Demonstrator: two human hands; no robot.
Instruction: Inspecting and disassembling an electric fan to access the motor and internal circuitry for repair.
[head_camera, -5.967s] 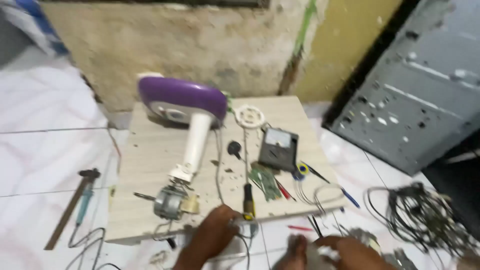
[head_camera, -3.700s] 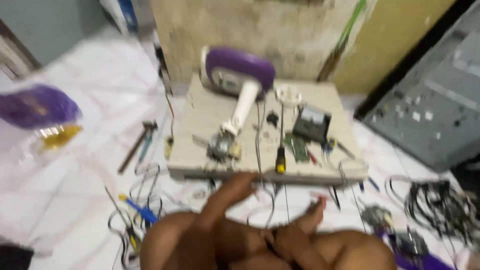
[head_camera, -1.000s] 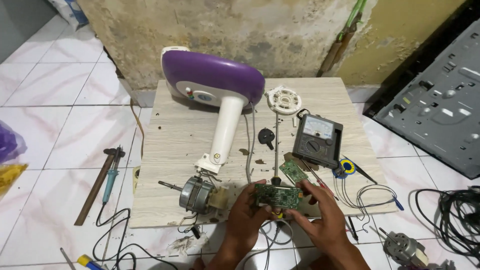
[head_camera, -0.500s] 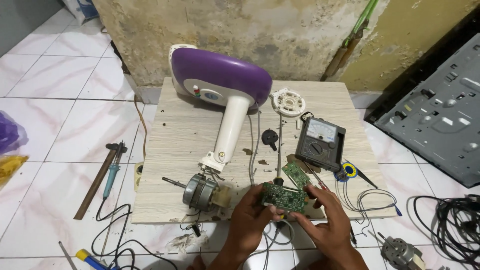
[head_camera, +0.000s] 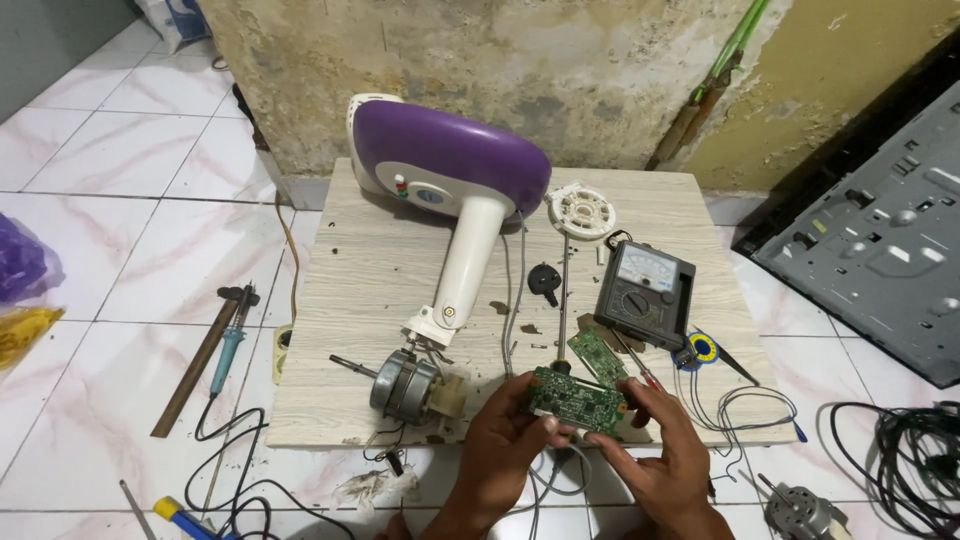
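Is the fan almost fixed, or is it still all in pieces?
Still in pieces. Already apart: the purple fan base lies on its side on the wooden board, with the motor out beside it. In hand: the left hand and right hand hold a green circuit board. Left: a second circuit board, the meter and loose wires lie unassembled.

Wooden board (head_camera: 380, 260) carries fan base (head_camera: 450, 170), motor (head_camera: 405, 385), multimeter (head_camera: 643, 292).
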